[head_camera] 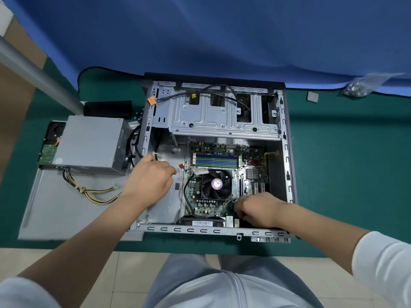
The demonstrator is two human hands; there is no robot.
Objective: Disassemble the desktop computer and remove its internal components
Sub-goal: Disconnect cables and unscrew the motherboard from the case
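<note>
The open desktop case point(287, 165) lies flat on the green table. Its motherboard point(222, 207) sits inside with a black CPU fan point(216, 184) and green and blue memory slots point(216, 160). My left hand point(149, 177) hovers over the bare metal floor left of the board, its fingers curled round a white cable connector point(155, 154). My right hand point(259, 210) is at the board's near right corner, fingers curled down onto it; what they hold is hidden. The metal drive cage point(222, 116) spans the far half of the case.
A grey power supply point(89, 144) with yellow and black wires point(97, 193) rests on the removed side panel point(62, 210) to the left, beside a hard drive point(47, 152). A bag of screws point(358, 86) and a small chip point(312, 97) lie far right. Blue cloth covers the back.
</note>
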